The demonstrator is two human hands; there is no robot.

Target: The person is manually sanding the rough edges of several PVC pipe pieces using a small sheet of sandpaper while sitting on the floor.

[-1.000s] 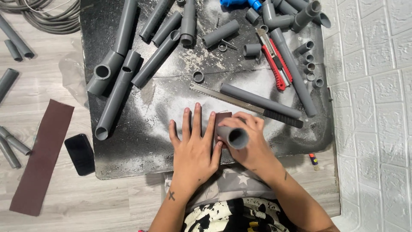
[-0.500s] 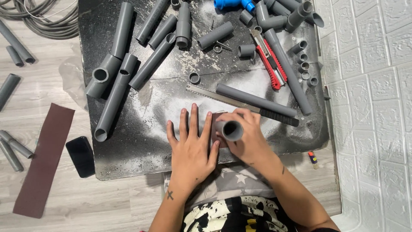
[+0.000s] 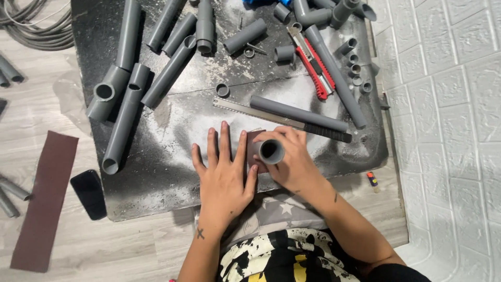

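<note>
We see the right hand closed around a short grey pipe piece, holding it upright so that its open end faces the camera. The lower end of the pipe piece stands on a small dark brown sheet of sandpaper, which lies on the black board near the middle of its near edge. The left hand lies flat just beside it, fingers extended and slightly spread, gripping nothing; its index finger presses along the left edge of the sandpaper.

The board is dusted with white powder (densest around the hands). Directly behind the hands, a saw blade with a black handle lies at a slant, and a long grey pipe rests along it, touching or nearly so. A red utility knife lies toward the far right corner, beside another long pipe and a row of small grey rings. Along the left edge lie several longer pipes joined to a tee fitting.

On the wooden floor left of the board we see a long strip of brown sandpaper, and a dark phone close to the board's near left corner.
</note>
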